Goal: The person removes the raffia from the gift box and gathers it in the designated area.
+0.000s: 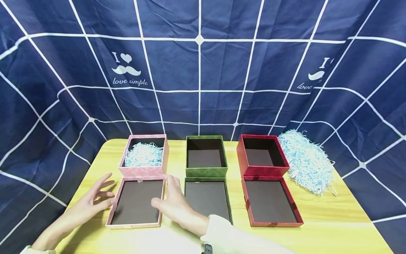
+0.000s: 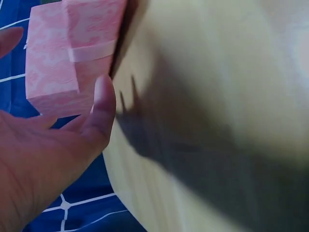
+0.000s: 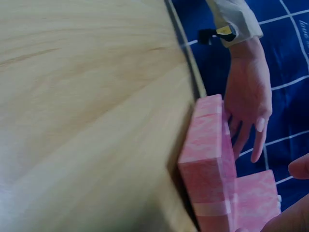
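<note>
In the head view a pink box (image 1: 141,171) holds light blue shredded paper (image 1: 144,155). In front of it a shallow pink lid (image 1: 136,203) lies with its dark inside up. At the lid's left edge is my left hand (image 1: 90,206), fingers spread, thumb tip right by the rim. My right hand (image 1: 177,208) hovers over the lid's right edge, fingers extended and thumb above the dark inside. In the left wrist view the left thumb (image 2: 104,104) overlaps the pink side near a pale ribbon (image 2: 91,51). Only parts of my right hand (image 3: 289,215) show in the right wrist view.
A green box (image 1: 206,172) and green lid (image 1: 207,199) stand in the middle, a red box (image 1: 264,171) and red lid (image 1: 272,203) to the right. Beyond them lies a pile of blue shredded paper (image 1: 306,162). Blue gridded cloth (image 1: 222,63) surrounds the wooden table (image 1: 336,218).
</note>
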{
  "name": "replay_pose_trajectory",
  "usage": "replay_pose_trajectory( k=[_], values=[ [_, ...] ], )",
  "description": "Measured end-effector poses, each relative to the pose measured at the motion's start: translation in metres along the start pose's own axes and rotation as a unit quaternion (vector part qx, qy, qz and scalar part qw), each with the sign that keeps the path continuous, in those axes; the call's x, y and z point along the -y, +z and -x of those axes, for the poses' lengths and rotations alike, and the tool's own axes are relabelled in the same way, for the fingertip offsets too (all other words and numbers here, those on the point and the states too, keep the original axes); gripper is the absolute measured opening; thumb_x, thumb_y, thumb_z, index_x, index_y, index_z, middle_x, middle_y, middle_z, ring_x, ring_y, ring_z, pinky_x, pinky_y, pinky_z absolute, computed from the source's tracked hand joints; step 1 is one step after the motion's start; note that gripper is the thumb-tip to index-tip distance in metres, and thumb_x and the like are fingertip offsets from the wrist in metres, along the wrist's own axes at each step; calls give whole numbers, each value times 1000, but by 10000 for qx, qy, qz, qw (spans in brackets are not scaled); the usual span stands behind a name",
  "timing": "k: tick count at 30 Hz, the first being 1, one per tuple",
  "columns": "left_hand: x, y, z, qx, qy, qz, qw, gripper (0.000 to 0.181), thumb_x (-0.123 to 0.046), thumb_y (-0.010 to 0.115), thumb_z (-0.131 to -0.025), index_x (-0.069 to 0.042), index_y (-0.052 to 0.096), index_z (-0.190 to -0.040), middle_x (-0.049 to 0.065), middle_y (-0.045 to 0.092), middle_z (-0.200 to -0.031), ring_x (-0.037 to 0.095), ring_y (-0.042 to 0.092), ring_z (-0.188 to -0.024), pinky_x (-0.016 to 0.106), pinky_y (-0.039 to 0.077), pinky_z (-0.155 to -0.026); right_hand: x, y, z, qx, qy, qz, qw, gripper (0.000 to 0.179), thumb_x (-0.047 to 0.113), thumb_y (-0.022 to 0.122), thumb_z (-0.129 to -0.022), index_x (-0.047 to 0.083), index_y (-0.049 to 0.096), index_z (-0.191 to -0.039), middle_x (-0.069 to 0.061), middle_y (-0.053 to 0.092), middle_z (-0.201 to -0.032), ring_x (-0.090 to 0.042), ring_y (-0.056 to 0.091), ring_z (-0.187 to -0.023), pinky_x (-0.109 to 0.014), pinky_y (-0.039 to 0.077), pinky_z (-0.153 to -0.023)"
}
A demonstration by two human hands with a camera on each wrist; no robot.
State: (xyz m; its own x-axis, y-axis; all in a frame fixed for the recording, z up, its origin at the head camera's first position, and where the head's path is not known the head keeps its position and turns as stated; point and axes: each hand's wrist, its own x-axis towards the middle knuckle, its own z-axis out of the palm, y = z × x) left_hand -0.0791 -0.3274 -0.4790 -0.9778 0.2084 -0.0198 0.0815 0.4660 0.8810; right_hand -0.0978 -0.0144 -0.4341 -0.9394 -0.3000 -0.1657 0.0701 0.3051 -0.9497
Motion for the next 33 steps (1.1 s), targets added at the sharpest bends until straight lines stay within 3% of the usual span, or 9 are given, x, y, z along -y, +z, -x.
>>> replay_pose_trajectory(
  k=[2,6,11,16,20,27,30,33],
  values=[
    [-4,-4,-4,-161,34,15,9999,81,-3,69,-104,3,20,-168,35,43,-155,-6,57,-117,20,54,-86,4,-3,-2,28,-22,-87,10000,81,12,75,-81,9,48,-157,-10,39,-159,-32,50,-131,-53,45,-105],
    [-12,-10,-13,-252,-43,213,9994,82,-5,68,-106,1,17,-170,35,40,-158,-9,54,-121,16,51,-89,12,-10,-9,7,-147,-399,9991,76,13,76,-85,9,49,-156,-12,39,-159,-37,51,-136,-51,48,-105],
    [-21,-18,-29,-182,-120,670,9975,85,-8,64,-109,-2,9,-173,37,29,-165,-7,48,-127,14,49,-93,25,-22,-26,-130,-385,-836,9957,69,9,75,-86,10,54,-151,-12,39,-158,-41,44,-148,-51,50,-110],
    [-27,-26,-51,47,-114,1365,9906,83,-9,58,-112,-5,3,-174,39,20,-167,-3,56,-125,21,54,-96,41,-35,-43,-183,-695,-653,9953,62,11,73,-89,13,57,-148,-9,43,-159,-37,50,-145,-50,51,-109],
    [-31,-33,-69,223,-214,1609,9865,86,-11,58,-113,-9,-3,-174,38,14,-169,-1,59,-122,24,55,-97,48,-40,-55,-137,-734,-758,9943,55,17,75,-93,14,60,-145,-8,44,-158,-35,52,-143,-49,50,-110],
    [-29,-34,-88,271,-314,1736,9839,92,-13,59,-112,-18,-6,-175,34,9,-170,25,39,-142,21,51,-98,63,-35,-76,210,-471,-1520,9870,61,30,70,-99,8,51,-153,-10,40,-161,-25,57,-138,-55,54,-108],
    [-25,-33,-92,344,-297,1746,9836,91,-13,60,-111,-19,-5,-175,33,10,-171,22,39,-142,21,49,-96,72,-32,-85,283,-331,-1270,9909,66,37,70,-98,13,51,-156,-6,34,-166,-22,54,-138,-56,54,-107],
    [-21,-33,-96,445,-238,1785,9826,91,-11,60,-111,-20,-3,-176,33,10,-172,17,41,-139,20,49,-96,78,-29,-93,276,-260,-713,9967,66,39,71,-97,20,53,-157,-3,32,-167,-21,49,-138,-47,56,-103]
  ],
)
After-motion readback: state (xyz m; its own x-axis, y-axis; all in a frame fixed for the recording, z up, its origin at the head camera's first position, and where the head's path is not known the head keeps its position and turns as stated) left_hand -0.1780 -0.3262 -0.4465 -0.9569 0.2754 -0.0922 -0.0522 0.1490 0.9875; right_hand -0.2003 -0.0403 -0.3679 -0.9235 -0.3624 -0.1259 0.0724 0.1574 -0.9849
